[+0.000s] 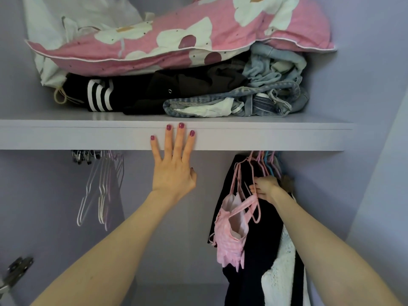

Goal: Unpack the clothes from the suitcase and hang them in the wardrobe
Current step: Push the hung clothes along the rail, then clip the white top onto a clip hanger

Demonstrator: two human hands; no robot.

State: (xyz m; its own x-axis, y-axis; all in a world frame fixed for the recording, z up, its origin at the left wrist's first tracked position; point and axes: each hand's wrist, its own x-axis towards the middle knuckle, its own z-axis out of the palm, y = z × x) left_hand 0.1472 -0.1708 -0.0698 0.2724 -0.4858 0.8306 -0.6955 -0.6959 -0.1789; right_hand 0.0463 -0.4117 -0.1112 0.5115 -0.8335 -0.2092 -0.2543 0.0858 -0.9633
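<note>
I saw the left hand spread flat against the shelf; the right hand apparently pinched the hanger bearing a frilly pink top.

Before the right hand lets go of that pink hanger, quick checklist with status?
1. Right hand grips the pink hanger: ok.
2. Hanger hook seated on the rail: cannot tell, the shelf hides the rail.
3. Pink top hanging on the hanger: ok, though bunched.
4. Left hand braced flat on the shelf edge: ok.
5. Free rail space between the empty hangers and the hung clothes: ok.
</note>
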